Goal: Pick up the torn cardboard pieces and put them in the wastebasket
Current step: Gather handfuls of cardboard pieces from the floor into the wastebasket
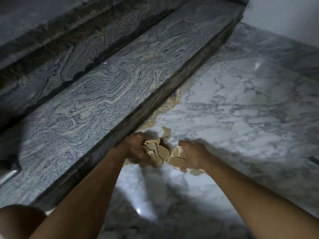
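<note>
Tan cardboard pieces (163,151) lie on the marble floor (241,109) against the step (103,94). My left hand (133,147) grips a bunch; my right hand (193,155) curls round more beside it.

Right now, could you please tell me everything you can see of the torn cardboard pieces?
The torn cardboard pieces are tan, flat and matte, with ragged edges. The left hand grips one bunch, and the curled fingers of the right hand hold another. Both bunches are low over the marble floor. More pieces lie flat on the floor beyond the hands, strung along the foot of the granite step.
</note>
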A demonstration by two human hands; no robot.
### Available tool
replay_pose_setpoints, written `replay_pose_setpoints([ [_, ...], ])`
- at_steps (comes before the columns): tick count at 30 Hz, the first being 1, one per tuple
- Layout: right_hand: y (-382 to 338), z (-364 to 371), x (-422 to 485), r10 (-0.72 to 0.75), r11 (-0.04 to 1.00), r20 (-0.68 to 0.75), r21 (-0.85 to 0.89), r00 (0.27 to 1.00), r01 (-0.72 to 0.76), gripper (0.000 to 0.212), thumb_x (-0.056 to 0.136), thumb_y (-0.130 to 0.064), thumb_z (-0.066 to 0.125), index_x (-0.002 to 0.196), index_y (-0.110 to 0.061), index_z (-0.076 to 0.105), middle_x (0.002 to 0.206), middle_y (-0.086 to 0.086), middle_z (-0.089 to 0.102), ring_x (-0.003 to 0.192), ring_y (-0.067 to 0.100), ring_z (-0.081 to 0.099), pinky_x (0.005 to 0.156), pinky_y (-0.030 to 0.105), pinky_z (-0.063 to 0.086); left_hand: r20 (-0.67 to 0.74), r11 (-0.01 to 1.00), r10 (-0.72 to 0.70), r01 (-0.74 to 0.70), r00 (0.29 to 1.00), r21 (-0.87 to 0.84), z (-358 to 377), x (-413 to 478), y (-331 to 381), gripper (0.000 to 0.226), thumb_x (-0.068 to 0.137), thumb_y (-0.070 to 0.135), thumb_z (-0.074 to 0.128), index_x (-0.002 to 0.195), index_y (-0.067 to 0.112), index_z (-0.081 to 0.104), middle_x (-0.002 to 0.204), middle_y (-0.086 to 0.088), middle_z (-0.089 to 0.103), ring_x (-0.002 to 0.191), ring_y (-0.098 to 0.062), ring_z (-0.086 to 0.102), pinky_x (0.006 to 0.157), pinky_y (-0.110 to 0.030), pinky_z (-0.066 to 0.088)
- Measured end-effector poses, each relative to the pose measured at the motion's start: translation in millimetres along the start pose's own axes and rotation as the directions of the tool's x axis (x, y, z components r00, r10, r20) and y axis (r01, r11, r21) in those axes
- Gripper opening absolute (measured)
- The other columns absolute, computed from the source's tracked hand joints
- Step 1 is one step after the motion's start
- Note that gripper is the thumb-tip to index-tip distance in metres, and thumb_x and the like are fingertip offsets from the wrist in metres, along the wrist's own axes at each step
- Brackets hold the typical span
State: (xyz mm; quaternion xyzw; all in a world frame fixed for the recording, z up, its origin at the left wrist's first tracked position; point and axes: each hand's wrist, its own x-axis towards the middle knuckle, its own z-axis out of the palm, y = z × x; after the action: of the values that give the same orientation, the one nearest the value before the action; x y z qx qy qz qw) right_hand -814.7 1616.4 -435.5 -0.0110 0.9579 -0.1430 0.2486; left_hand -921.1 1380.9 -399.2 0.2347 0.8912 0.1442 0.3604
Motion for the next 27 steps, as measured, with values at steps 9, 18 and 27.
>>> replay_pose_setpoints([
  [9,70,-37,-16,0.235,0.950,0.049,0.198,0.971,-0.240,0.095,0.048,-0.049,0.092,0.126,-0.034,0.041,0.120,0.007,0.060,0.107,0.029,0.058,0.077,0.032,0.046,-0.034,0.967,0.043,-0.033,0.999,0.254,30,30,37,0.083,0.052,0.048,0.083,0.128,0.037,0.052,0.138,0.007,0.047,0.116,-0.022,0.057,0.092,-0.032,0.049],
  [18,25,-105,69,0.194,0.946,-0.131,0.288,0.972,-0.150,0.098,0.053,-0.044,0.095,0.135,-0.011,0.054,0.131,0.009,0.061,0.120,0.027,0.057,0.090,0.029,0.048,0.002,0.974,-0.118,0.115,0.993,0.196,38,35,16,0.081,0.050,0.055,0.086,0.122,0.031,0.056,0.123,-0.002,0.057,0.112,-0.023,0.056,0.089,-0.031,0.046],
  [27,-28,-71,152,0.050,0.980,-0.069,0.194,0.996,-0.035,0.114,0.058,-0.042,0.093,0.152,-0.015,0.034,0.160,0.007,0.030,0.145,0.027,0.033,0.115,0.036,0.034,0.037,0.969,-0.050,0.057,0.998,-0.239,11,10,-28,0.084,0.039,0.040,0.095,0.116,0.040,0.061,0.094,0.023,0.071,0.085,0.010,0.065,0.078,-0.011,0.052],
])
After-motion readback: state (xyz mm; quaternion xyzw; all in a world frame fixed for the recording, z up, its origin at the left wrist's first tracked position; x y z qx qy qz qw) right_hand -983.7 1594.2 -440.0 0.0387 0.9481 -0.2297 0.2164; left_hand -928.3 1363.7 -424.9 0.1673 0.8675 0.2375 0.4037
